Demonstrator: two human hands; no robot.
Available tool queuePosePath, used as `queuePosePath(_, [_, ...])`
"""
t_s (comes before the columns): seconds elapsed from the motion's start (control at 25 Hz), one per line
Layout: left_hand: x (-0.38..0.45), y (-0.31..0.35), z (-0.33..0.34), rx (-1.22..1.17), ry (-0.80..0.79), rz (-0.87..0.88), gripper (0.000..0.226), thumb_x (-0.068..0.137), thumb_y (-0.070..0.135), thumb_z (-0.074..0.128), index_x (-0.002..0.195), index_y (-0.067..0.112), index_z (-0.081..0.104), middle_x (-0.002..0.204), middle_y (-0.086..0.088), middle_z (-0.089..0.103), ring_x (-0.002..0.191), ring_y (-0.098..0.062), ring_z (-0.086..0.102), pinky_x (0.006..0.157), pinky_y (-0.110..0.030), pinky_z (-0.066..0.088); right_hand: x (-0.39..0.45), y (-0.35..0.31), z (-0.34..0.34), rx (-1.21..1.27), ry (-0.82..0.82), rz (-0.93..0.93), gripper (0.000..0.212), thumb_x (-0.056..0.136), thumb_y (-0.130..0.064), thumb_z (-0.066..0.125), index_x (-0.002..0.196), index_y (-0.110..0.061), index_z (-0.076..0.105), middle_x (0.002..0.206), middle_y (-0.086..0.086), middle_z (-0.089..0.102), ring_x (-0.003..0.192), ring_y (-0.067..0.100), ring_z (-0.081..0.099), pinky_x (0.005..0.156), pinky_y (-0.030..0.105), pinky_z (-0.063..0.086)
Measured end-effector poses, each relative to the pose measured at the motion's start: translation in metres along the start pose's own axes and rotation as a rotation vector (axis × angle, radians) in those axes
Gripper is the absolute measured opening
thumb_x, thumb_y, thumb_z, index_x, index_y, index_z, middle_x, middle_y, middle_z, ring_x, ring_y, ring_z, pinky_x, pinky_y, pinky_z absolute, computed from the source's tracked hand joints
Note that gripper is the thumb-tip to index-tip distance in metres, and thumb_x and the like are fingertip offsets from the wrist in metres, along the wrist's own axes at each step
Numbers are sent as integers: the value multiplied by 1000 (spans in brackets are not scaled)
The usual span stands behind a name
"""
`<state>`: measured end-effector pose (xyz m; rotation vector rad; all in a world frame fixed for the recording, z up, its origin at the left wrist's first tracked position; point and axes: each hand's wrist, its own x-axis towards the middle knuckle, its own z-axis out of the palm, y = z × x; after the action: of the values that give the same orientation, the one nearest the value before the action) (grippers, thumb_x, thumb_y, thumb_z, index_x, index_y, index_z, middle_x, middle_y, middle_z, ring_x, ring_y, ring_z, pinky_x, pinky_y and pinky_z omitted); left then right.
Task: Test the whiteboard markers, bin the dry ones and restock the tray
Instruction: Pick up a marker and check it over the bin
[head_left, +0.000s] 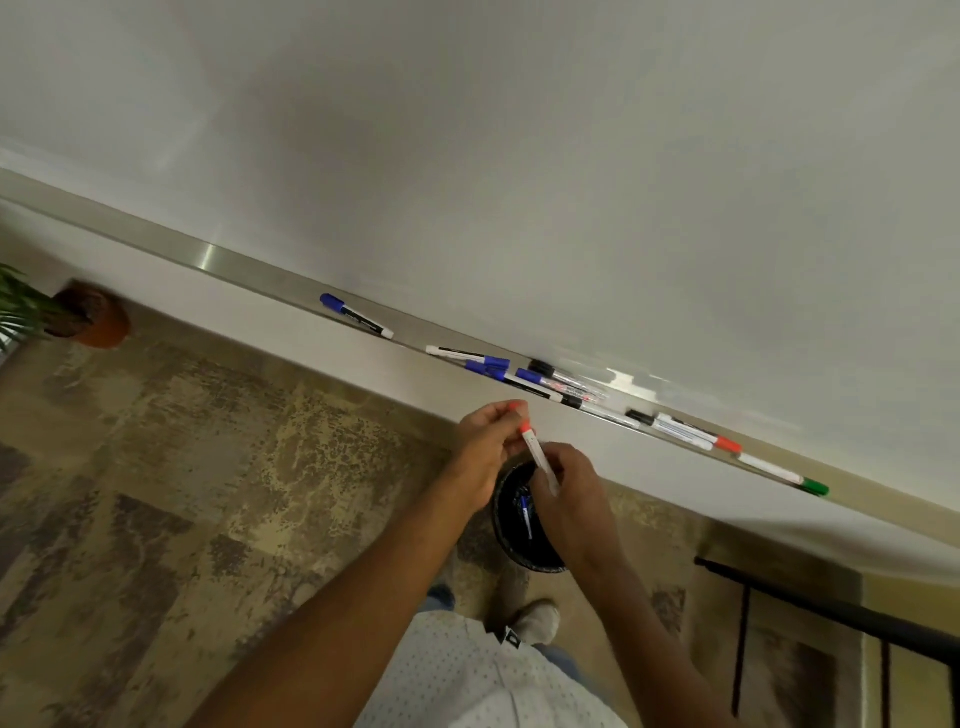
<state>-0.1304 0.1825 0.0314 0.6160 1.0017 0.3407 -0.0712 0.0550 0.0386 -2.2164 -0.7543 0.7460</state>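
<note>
My right hand (569, 493) is curled round the white barrel of a red marker (540, 454), holding it tilted over the bin, while the fingers of my left hand (485, 447) pinch a red cap (514, 407) just above the marker's red end. Cap and marker look a hair apart, though I cannot tell for certain whether they touch. I judge the marker light, stiff and smooth, so it could twist in a loose hold; mid-barrel is the sound place to grip it, leaving the tip free. The cap is small and slick, best taken by its sides between thumb and forefinger.

Directly under my hands stands the black bin (524, 556) on the patterned floor, with what looks like a blue marker lying inside. Beyond, the metal tray (249, 270) runs along the foot of the whiteboard (519, 156) and carries a scatter of markers: a lone blue-capped one (356, 315) to the left, a cluster of blue and black ones in the middle, then a red-capped one (696, 434) and a green-capped one (784, 475) to the right.
</note>
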Motion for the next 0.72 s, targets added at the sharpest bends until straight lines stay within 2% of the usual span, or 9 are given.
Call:
queuePosePath(0.08, [-15,-10,18,41,-47,-23,8,96,7,66,103,7,70,88,-9,66,82,-18,65,71,-25,59,-10,4,-12,113,7,61,17,101,-20,57,116,-27,64,102,-17,65,93,5,63,79,21,49])
queuePosePath(0.2, [-36,-23,40,102,-153,-20,11,97,10,66,107,6,70,96,-11,70,91,-21,66,84,-31,58,-22,7,-34,278,58,104,18,108,-32,51,115,-25,65,101,-12,71,92,0,66,78,19,50])
queuePosePath(0.32, [-52,-32,60,106,-283,-17,20,105,18,55,108,5,69,116,-15,73,108,-25,70,96,-37,56,-33,6,-50,367,92,46,23,111,-30,46,113,-21,66,101,-8,72,93,1,68,78,14,50])
queuePosePath(0.4, [-63,-33,77,125,-317,-16,31,109,26,45,99,6,67,118,-15,73,111,-27,71,101,-40,55,-39,7,-57,405,97,43,28,112,-30,42,114,-18,67,101,-5,73,95,3,69,79,14,52])
queuePosePath(0.48, [-70,-35,91,182,-285,19,36,110,29,40,88,9,60,110,-15,75,104,-27,73,99,-40,56,-43,9,-61,445,111,60,31,112,-29,40,114,-16,68,100,-2,74,94,5,71,78,17,53])
queuePosePath(0.56, [-79,-40,102,240,-227,70,38,110,31,39,81,12,54,98,-13,75,89,-20,72,92,-34,58,-47,12,-68,483,136,47,33,112,-28,41,108,-16,71,96,-1,76,91,9,72,77,21,56])
queuePosePath(0.64, [-84,-45,109,256,-179,98,40,111,33,37,79,13,52,88,-10,72,75,-13,68,80,-28,57,-52,13,-72,521,164,45,36,112,-27,43,105,-14,76,94,-2,77,88,9,74,74,20,56])
queuePosePath(0.72, [-87,-47,114,248,-175,103,42,111,34,36,77,13,51,82,-8,70,71,-12,66,74,-25,56,-56,12,-76,568,188,46,37,111,-25,45,103,-12,79,95,-2,79,89,9,75,75,19,57])
